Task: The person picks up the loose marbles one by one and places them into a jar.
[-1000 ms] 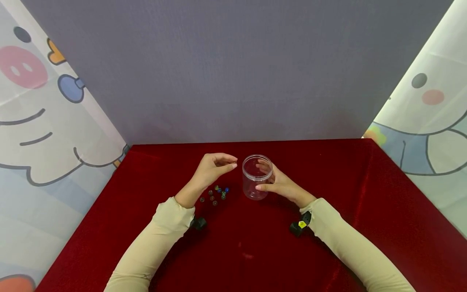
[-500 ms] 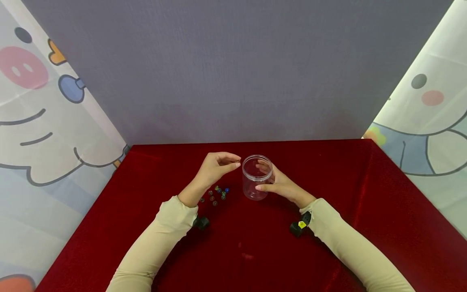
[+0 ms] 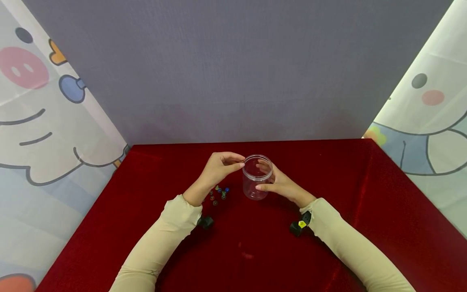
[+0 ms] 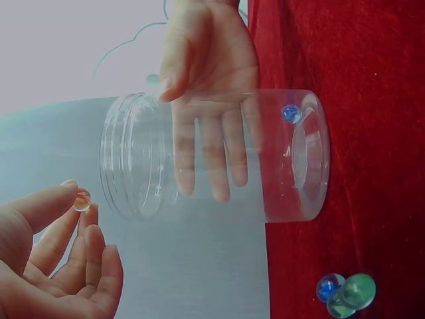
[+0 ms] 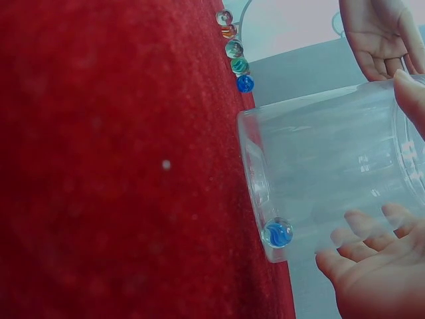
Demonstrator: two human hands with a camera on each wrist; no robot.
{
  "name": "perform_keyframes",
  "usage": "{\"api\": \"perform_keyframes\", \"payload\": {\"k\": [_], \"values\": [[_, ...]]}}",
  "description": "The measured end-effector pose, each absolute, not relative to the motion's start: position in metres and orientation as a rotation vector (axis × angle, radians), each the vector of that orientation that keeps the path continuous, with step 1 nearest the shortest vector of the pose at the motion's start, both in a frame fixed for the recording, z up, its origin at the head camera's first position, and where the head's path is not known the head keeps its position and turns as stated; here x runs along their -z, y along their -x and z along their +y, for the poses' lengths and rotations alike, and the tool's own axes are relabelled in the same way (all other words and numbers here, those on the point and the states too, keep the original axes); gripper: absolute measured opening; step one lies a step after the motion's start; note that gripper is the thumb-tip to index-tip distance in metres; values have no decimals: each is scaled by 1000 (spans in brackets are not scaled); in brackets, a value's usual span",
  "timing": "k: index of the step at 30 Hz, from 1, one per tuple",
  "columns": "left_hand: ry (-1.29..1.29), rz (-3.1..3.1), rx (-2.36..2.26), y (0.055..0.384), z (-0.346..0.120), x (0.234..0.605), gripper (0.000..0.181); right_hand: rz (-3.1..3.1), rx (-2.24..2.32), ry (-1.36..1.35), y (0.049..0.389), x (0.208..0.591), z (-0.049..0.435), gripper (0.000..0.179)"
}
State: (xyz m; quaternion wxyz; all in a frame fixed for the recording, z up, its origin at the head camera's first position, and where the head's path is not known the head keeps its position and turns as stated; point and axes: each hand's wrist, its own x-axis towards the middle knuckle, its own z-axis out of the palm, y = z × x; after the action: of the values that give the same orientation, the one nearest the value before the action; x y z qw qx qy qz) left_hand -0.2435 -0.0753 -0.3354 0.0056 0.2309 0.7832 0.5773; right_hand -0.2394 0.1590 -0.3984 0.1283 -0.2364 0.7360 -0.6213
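My left hand (image 3: 219, 168) pinches a clear marble (image 4: 81, 201) with an orange tint between thumb and fingertips. In the head view those fingertips are right at the left rim of a clear plastic jar (image 3: 251, 187). The jar stands upright and lidless on the red cloth. From its right side my right hand (image 3: 282, 185) holds it, thumb at the front and fingers behind. A blue-swirled marble (image 5: 277, 232) shows at the jar's bottom in both wrist views.
Several loose marbles (image 3: 223, 195) lie on the red cloth (image 3: 240, 235) left of the jar, partly behind my left wrist. A grey wall (image 3: 233, 81) rises at the back edge. Cartoon-printed curtains (image 3: 434, 121) hang at both sides.
My left hand has moved a little to the right, bringing the pinched marble from beside the jar to its rim. The right hand and the jar have stayed in place.
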Motion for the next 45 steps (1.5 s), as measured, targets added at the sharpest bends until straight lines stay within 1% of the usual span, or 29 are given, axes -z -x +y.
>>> {"api": "perform_keyframes", "payload": {"k": [14, 22, 27, 36, 45], "values": [[-709, 2467, -1803, 245, -71, 338, 20, 2142, 1798, 688, 238, 397, 159, 90], [-675, 2449, -1798, 246, -69, 340, 26, 2151, 1789, 682, 238, 398, 158, 89], [-670, 2449, -1797, 245, -68, 340, 24, 2149, 1789, 706, 238, 399, 159, 90], [-693, 2468, -1774, 222, -66, 315, 20, 2150, 1789, 707, 237, 398, 158, 89], [-703, 2455, -1774, 222, -67, 314, 22, 2154, 1789, 683, 238, 399, 158, 90]]}}
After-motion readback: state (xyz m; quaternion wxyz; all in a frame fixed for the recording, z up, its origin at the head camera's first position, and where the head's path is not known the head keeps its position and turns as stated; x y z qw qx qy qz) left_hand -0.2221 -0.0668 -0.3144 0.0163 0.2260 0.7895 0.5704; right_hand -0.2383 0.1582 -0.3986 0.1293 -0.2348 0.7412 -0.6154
